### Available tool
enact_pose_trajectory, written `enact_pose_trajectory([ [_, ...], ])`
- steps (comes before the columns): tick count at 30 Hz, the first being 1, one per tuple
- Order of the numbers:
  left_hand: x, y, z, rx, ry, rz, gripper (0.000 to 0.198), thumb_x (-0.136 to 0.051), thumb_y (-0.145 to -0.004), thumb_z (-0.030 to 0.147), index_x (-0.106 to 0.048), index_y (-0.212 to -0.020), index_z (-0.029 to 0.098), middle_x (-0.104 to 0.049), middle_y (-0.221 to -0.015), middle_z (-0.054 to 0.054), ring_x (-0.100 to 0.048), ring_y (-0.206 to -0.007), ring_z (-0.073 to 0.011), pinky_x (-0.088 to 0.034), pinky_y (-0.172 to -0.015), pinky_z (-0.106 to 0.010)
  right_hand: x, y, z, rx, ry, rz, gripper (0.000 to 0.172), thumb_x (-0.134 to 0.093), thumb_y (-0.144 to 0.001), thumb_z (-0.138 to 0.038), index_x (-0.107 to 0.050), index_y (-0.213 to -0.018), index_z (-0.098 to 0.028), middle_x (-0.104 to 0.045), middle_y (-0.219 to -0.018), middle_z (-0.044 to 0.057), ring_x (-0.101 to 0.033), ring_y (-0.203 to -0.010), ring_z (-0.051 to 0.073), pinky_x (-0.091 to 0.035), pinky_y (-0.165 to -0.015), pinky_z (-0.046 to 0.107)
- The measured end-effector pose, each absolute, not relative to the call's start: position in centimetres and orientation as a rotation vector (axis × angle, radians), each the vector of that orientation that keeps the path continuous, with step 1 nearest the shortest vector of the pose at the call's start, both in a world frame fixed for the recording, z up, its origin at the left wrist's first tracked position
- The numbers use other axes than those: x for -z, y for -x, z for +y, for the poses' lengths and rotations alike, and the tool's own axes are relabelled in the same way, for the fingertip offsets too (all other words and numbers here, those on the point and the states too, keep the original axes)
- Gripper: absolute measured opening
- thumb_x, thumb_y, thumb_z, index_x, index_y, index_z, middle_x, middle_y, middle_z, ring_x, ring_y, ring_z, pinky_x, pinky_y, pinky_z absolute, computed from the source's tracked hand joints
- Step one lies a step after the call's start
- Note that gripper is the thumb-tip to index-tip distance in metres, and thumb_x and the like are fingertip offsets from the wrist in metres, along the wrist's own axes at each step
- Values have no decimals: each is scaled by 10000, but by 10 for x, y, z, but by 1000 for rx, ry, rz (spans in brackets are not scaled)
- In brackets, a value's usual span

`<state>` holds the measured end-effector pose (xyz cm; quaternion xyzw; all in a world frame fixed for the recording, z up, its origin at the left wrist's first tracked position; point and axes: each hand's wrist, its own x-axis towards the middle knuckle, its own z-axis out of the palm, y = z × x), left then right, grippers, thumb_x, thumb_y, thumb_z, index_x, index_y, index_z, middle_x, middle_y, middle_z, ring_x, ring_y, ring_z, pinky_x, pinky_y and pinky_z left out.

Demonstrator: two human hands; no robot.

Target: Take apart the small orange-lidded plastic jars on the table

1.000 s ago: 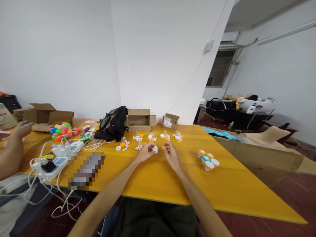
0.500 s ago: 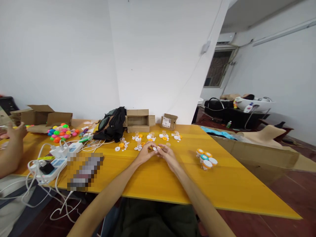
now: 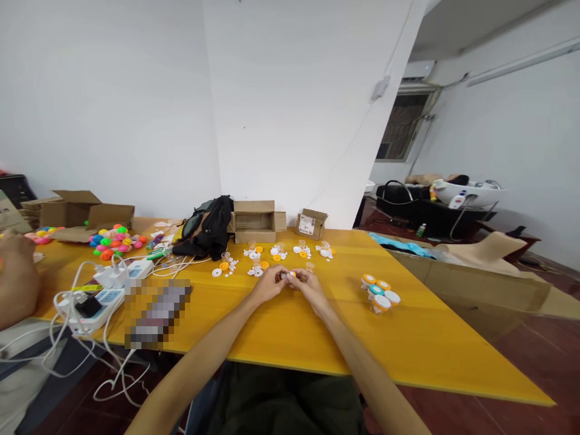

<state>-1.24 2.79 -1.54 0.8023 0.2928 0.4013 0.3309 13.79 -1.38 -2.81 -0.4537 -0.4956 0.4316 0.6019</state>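
Note:
My left hand and my right hand meet above the yellow table, fingers closed on a small white part between them. Its exact shape is too small to make out. Beyond the hands lie groups of white and orange discs, gears and clear cups, among them a white disc at the left and an orange disc. To the right stands a cluster of clear containers with orange, white and teal lids.
Power strips with tangled white cables and a blurred-out device lie at the left. Behind are colourful balls, a black backpack, an open carton and a small box. Another person's hand is at the far left.
My fingers have drawn closer together around the small part. The other person's hand at the far left has lowered and changed its pose. The view has shifted slightly.

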Motion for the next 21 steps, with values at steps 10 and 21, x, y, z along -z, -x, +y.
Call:
enact_pose_trajectory([
  [10, 19, 12, 32, -955, -1912, 724, 207, -652, -811, 354, -698, -895, 171, -709, -816, -39, -614, -722, -165, -485, -704, -269, 27, -139, -12, -1034, 1074, -1162, 516, -838, -500, -614, -688, -760, -194, -709, -711, 43, -646, -641, 193, -560, -657, 349],
  [21, 18, 13, 31, -1019, -1957, 793, 96, -604, -750, 231, -655, -818, 187, -670, -757, -3, -591, -696, -156, -484, -677, -258, 29, -139, -10, -588, 1217, -1372, 431, -612, -761, -638, -683, -815, -215, -720, -766, 57, -636, -618, 207, -542, -611, 350],
])
